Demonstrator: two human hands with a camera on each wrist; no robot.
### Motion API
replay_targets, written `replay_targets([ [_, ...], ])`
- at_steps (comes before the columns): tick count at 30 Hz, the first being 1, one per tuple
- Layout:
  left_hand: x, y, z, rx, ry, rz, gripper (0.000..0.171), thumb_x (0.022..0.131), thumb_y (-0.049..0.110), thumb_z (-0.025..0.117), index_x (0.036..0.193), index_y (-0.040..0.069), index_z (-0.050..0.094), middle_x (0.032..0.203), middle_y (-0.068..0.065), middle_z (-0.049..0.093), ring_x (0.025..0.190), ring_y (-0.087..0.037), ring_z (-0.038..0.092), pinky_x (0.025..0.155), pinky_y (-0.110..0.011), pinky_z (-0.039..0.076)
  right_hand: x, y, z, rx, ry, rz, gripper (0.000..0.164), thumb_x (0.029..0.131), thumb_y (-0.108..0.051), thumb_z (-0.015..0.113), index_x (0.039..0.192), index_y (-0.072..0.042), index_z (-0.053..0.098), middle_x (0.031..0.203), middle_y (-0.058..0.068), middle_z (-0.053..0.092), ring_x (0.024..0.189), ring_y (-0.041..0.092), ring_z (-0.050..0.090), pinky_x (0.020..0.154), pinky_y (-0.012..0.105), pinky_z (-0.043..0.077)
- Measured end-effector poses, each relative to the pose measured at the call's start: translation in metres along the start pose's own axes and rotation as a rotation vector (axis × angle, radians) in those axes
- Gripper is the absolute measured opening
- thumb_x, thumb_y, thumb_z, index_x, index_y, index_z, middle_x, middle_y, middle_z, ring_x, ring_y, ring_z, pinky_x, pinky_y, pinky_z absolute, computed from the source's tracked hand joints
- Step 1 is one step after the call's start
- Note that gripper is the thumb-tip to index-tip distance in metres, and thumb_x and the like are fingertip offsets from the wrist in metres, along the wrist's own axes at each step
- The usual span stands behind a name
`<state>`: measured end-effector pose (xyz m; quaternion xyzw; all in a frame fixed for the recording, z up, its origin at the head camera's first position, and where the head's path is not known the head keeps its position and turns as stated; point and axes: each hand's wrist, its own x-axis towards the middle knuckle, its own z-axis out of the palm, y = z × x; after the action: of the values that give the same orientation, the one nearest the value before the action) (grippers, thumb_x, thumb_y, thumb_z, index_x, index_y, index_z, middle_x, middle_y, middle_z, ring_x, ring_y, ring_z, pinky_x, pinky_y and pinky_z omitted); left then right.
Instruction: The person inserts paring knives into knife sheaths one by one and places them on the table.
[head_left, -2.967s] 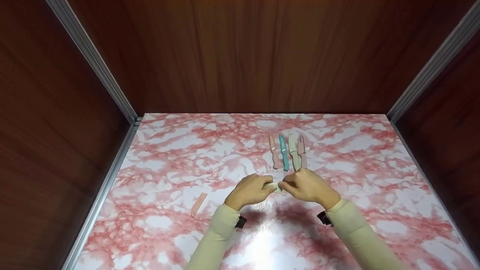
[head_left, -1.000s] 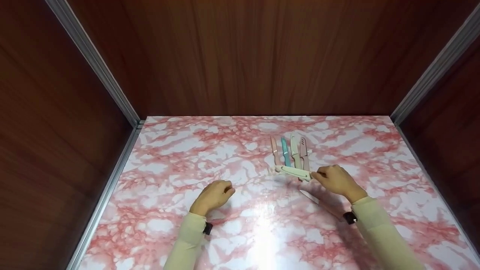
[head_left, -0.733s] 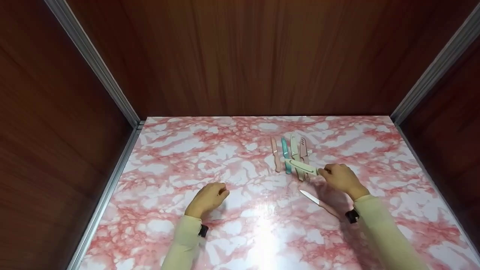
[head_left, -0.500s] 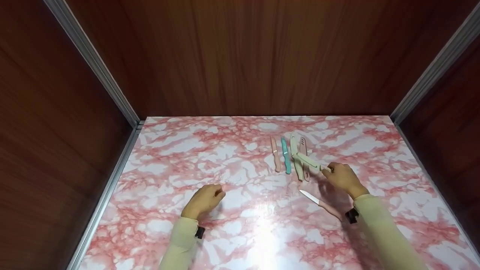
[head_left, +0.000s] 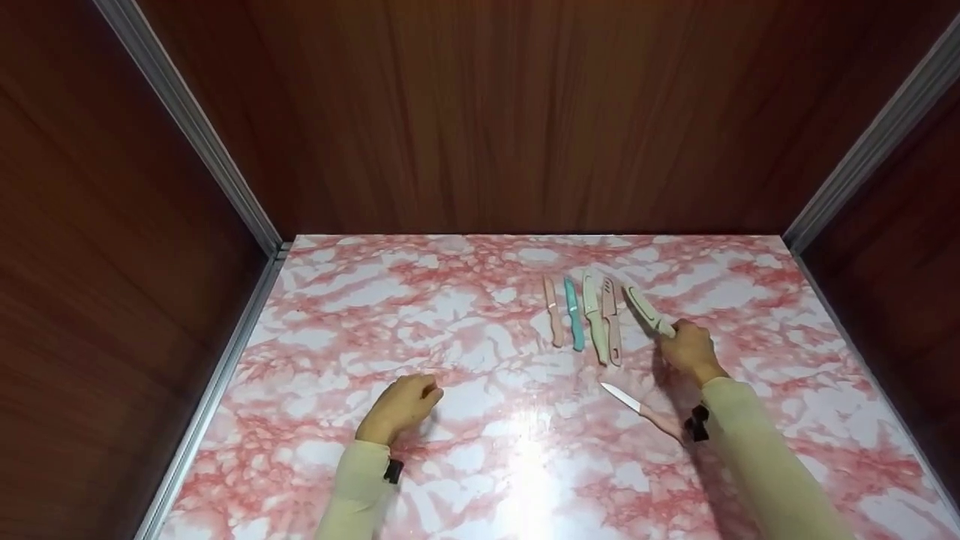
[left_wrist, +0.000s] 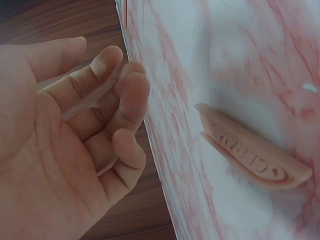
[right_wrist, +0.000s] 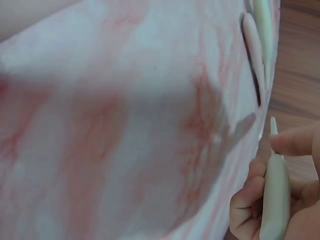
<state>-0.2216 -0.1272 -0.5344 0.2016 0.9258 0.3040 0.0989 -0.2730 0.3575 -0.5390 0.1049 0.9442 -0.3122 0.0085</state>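
My right hand [head_left: 686, 349] grips the handle of a pale green knife [head_left: 646, 309] in its sheath, just right of the row of knives. In the right wrist view, its pale handle [right_wrist: 275, 200] lies between curled fingers and thumb. My left hand [head_left: 401, 409] hangs loosely curled over the left-middle of the table and holds nothing. A pink knife sheath [left_wrist: 255, 152] marked with raised letters lies near it in the left wrist view; the head view hides it. Below the right hand lies a pink-handled knife [head_left: 660, 421] with a bare white blade.
Side by side lie an orange-pink knife [head_left: 553, 311], a teal knife [head_left: 574, 315], a green knife [head_left: 595, 319] and a pink knife with a slotted sheath [head_left: 611, 322]. Dark wood panels [head_left: 480, 120] wall in the marbled table [head_left: 337, 315] at back and sides.
The hands have parted from the pale green piece between them. My left hand went left, empty. My right hand carried the green knife across the row to its right side, turning its tip away.
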Motion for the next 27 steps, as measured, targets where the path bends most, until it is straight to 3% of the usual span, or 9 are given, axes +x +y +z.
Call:
replay_targets([
  [9,-0.005,-0.007,0.0,-0.017,-0.007,-0.003,0.024,0.097,0.021,0.051,0.074,0.015,0.05,0.065,0.005,0.043,0.058,-0.01,0.04,0.056,-0.029,0.035,0.011,0.001,0.01,-0.07,0.008,0.032,0.037,0.091,-0.022,0.051,0.1,0.014,0.057,0.091,0.029,0.059,0.078,0.037,0.056,0.072,0.051,0.046],
  [17,-0.009,-0.012,0.0,-0.021,-0.007,-0.009,0.023,0.098,0.019,0.051,0.075,0.014,0.053,0.064,0.004,0.044,0.056,-0.01,0.04,0.055,-0.029,0.035,0.018,-0.011,0.017,-0.144,-0.052,0.058,0.026,0.086,-0.016,0.048,0.085,0.007,0.058,0.079,0.023,0.06,0.069,0.034,0.058,0.058,0.045,0.047],
  [27,-0.01,-0.019,-0.002,-0.001,-0.009,-0.058,0.021,0.098,0.02,0.051,0.078,0.013,0.055,0.068,0.002,0.048,0.059,-0.013,0.043,0.058,-0.032,0.037,0.028,-0.02,0.026,-0.141,-0.014,0.022,0.02,0.083,-0.012,0.048,0.073,0.003,0.056,0.077,0.022,0.06,0.072,0.035,0.059,0.064,0.047,0.048],
])
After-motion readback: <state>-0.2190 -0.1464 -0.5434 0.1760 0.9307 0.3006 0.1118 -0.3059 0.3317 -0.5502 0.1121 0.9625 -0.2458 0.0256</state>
